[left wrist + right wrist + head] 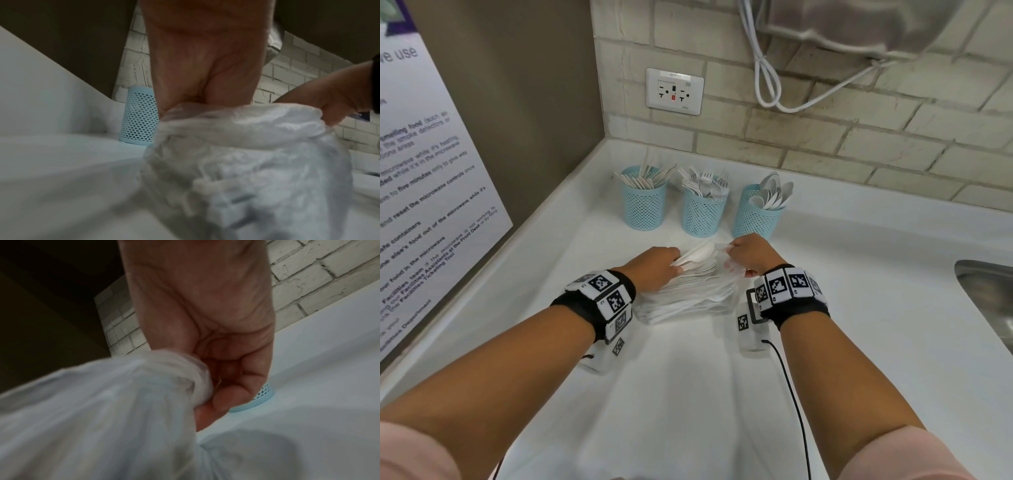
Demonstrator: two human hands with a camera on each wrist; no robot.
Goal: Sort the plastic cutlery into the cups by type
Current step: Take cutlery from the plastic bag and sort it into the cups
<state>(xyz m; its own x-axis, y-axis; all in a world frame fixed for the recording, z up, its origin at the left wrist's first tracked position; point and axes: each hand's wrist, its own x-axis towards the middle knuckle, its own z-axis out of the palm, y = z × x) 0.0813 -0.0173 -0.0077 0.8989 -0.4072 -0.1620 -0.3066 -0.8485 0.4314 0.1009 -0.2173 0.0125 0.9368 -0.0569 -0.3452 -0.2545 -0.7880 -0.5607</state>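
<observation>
A clear plastic bag (pixel 688 298) full of white cutlery lies on the white counter (pixel 688 394). My left hand (pixel 657 265) reaches into the bag's mouth and holds a white spoon (pixel 697 255) whose bowl sticks out past the fingers. My right hand (pixel 750 253) pinches the bag's rim (pixel 185 378) and holds it up. Behind stand three blue mesh cups: knives (pixel 643 205), forks (pixel 702 214), spoons (pixel 755 217). In the left wrist view the left hand's (pixel 205 65) fingers are buried in the bag (pixel 246 162).
A steel sink (pixel 986 301) is set in the counter at the right edge. The brick wall behind carries a socket (pixel 674 90) and a hanging white cable (pixel 767 78). A notice poster (pixel 421 171) covers the left wall.
</observation>
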